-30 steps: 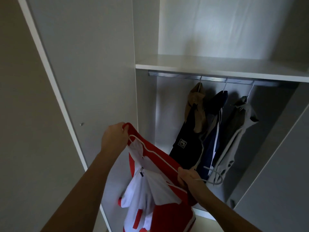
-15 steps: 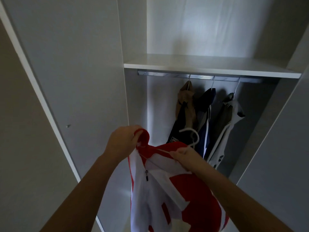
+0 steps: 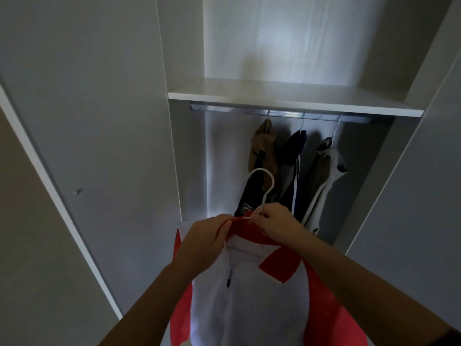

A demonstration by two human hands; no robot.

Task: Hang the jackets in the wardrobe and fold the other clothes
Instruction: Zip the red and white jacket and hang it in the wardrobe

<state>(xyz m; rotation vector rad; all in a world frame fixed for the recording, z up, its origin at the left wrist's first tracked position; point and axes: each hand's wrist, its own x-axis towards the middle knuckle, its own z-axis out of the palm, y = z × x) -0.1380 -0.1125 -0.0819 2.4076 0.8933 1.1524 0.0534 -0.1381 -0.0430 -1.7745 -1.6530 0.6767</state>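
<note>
Red-and-white zip jacket, on a white wire hanger, below the metal rail: our left hand grips its collar, our right hand pinches the hanger neck (three jackets already hang); hooking remains, we judge.

Bare rail left of three hung jackets, shelf close above.

Three hung jackets on rail under shelf; held jacket before them.
</note>
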